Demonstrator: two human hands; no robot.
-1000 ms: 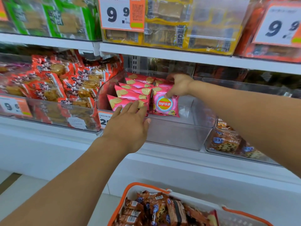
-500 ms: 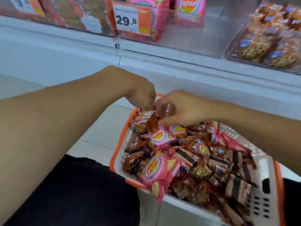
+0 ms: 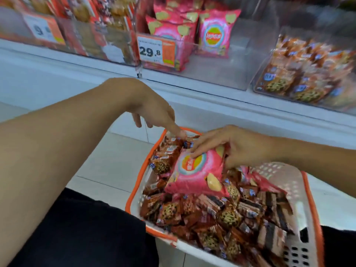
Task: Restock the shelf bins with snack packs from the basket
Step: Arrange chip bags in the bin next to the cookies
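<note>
A white basket with an orange rim (image 3: 305, 199) sits low in front of me, filled with several brown cookie packs and pink chip packs. My right hand (image 3: 237, 147) grips a pink chip pack (image 3: 198, 172) by its top edge, lifted just above the pile. My left hand (image 3: 154, 110) hovers over the basket's far left corner, fingers pointing down, one fingertip touching the brown packs there. On the shelf above, a clear bin (image 3: 221, 74) holds several pink chip packs (image 3: 213, 33) at its left side.
A price tag reading 29.8 (image 3: 154, 51) hangs on the chip bin's front. A bin of red packs (image 3: 92, 35) stands to its left, a bin of cookie packs (image 3: 304, 72) to its right. My dark-clothed knees flank the basket.
Both hands came down from the shelf bin to the basket. My right hand has taken hold of a pink chip pack and lifted it; the view has tilted up a little.
</note>
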